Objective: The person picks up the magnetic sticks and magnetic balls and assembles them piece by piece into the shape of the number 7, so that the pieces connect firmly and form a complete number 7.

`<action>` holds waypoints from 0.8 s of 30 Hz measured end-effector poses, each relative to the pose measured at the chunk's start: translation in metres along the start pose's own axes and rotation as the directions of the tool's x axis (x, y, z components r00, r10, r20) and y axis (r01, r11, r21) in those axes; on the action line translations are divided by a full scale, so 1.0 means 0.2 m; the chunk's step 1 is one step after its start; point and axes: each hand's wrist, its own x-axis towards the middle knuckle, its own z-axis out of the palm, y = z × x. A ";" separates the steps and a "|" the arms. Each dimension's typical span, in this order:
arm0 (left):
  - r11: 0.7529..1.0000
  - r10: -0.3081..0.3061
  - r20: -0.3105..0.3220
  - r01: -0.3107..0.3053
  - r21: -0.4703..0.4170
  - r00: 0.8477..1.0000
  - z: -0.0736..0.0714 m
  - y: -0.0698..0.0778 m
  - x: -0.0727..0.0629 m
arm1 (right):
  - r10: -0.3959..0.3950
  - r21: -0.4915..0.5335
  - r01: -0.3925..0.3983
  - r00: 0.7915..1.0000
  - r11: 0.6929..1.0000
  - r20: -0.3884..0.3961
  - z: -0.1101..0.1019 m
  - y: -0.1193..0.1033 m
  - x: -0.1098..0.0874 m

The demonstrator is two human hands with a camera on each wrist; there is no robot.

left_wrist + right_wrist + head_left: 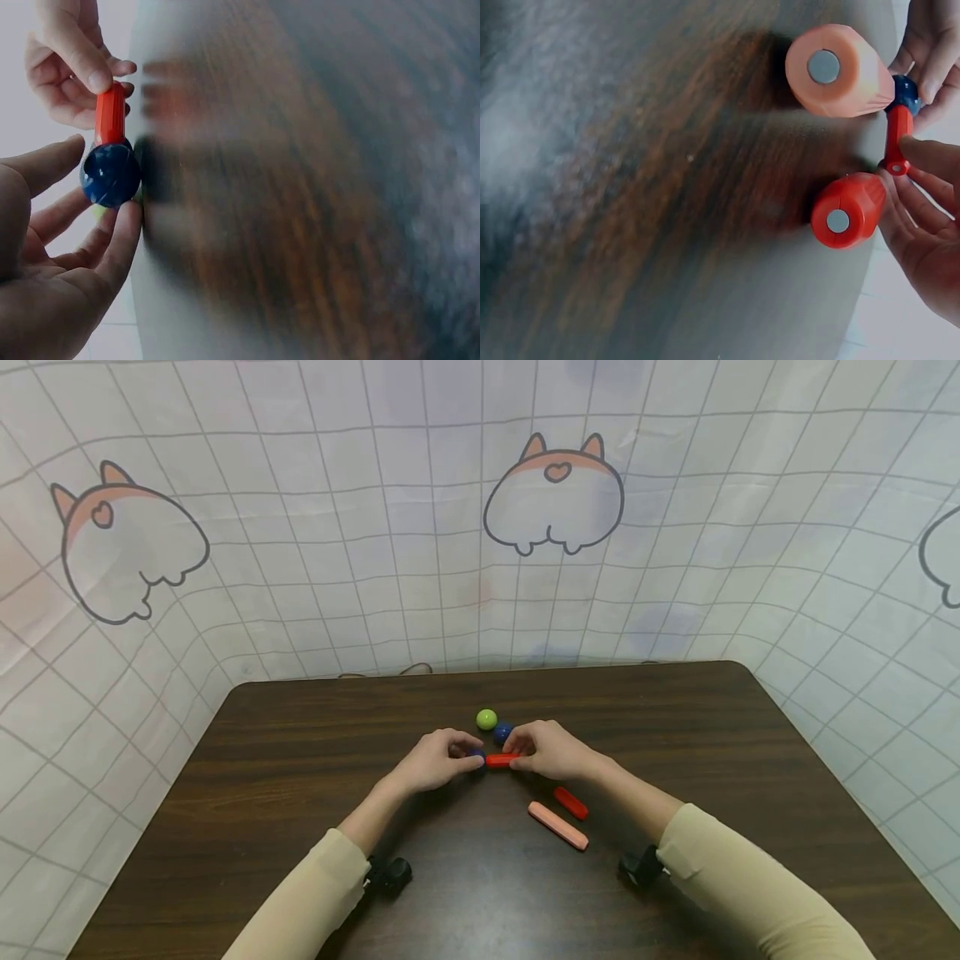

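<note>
In the head view my left hand [432,761] holds a glossy dark blue ball [111,176] between thumb and fingers. A red magnetic stick [501,761] meets that ball end to end, and my right hand [551,750] pinches the stick's other end. Just beyond the stick lie a second blue ball [503,732] and a lime green ball [487,720]. Nearer to me are a loose red stick [572,802] and a longer salmon stick [558,826]. Round grey discs show in the ends of both loose sticks in the right wrist view.
The dark wood-grain table [247,793] carries all the pieces. Behind it and at both sides hangs a white grid-patterned cloth [360,527] with cartoon drawings. Black wrist cameras sit under both forearms, close over the tabletop.
</note>
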 end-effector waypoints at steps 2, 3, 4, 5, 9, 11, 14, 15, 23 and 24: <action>1.000 0.011 0.003 -0.011 0.002 1.000 0.00 0.00 0.00 | 0.005 -0.001 -0.005 1.000 1.000 -0.003 0.00 0.00 0.00; 1.000 0.015 0.003 -0.015 0.005 1.000 0.01 0.01 0.00 | 0.006 -0.004 -0.006 1.000 1.000 -0.004 0.01 0.00 0.01; 1.000 0.020 0.002 -0.020 0.011 1.000 0.01 0.01 0.00 | 0.005 -0.006 -0.005 1.000 1.000 -0.005 0.01 0.00 0.01; 0.999 0.027 0.000 -0.027 0.019 1.000 0.01 0.01 0.01 | 0.006 -0.009 -0.006 1.000 1.000 -0.006 0.01 0.00 0.01; 0.997 0.057 -0.021 -0.056 0.055 0.998 0.02 0.00 0.02 | 0.004 -0.013 -0.004 1.000 1.000 -0.012 0.02 0.00 0.02; 0.995 0.071 -0.025 -0.069 0.068 0.997 0.03 0.00 0.02 | 0.006 -0.017 -0.006 1.000 1.000 -0.018 0.02 0.01 0.03; 0.992 0.095 -0.023 -0.093 0.088 0.995 0.04 -0.01 0.03 | 0.009 -0.018 -0.009 1.000 1.000 -0.027 0.03 0.01 0.03; 0.991 0.100 -0.021 -0.098 0.091 0.995 0.04 -0.01 0.04 | 0.009 -0.018 -0.010 1.000 1.000 -0.030 0.03 0.01 0.03; 0.987 0.113 0.013 -0.114 0.114 0.994 0.05 0.00 0.07 | 0.012 0.002 -0.012 0.999 1.000 -0.039 0.03 0.01 0.04; 0.987 0.112 0.018 -0.113 0.117 0.994 0.05 0.00 0.07 | 0.013 0.006 -0.013 0.999 1.000 -0.038 0.03 0.01 0.04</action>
